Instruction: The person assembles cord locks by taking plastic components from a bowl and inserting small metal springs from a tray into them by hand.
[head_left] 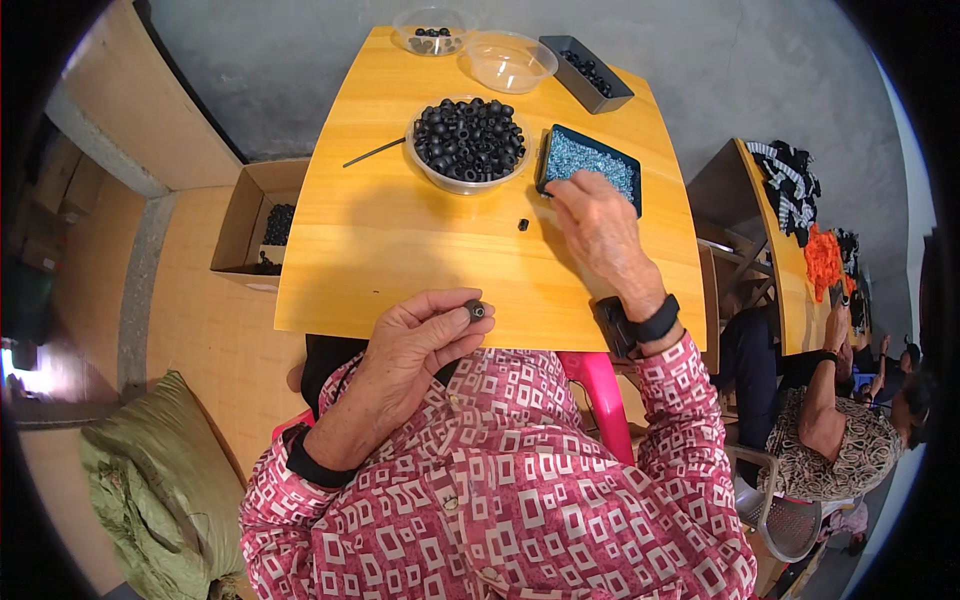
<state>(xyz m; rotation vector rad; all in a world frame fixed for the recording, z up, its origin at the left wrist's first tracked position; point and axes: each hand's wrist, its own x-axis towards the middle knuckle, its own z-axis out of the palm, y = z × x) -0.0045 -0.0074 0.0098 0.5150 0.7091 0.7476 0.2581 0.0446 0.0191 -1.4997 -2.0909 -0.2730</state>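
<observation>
Between the thumb and fingers of my left hand (420,335), near the table's front edge, is a small round black part (476,311) with a hole in its end. My right hand (605,235) is over the near side of a dark tray (639,185) filled with small shiny bluish pieces (590,157). Its thumb and fingertips are pressed together at the tray's edge; whatever is between them is hidden. A single black part (523,225) lies on the table left of this hand. Beyond it stands a clear bowl (468,187) heaped with black hollow parts (470,135).
A thin dark stick (374,152) juts left from the bowl. At the table's far end are two clear bowls (510,85) and a grey bin (610,103) with black parts. A cardboard box (240,225) stands left, a green sack (165,490) lower left. Another person (835,440) sits right.
</observation>
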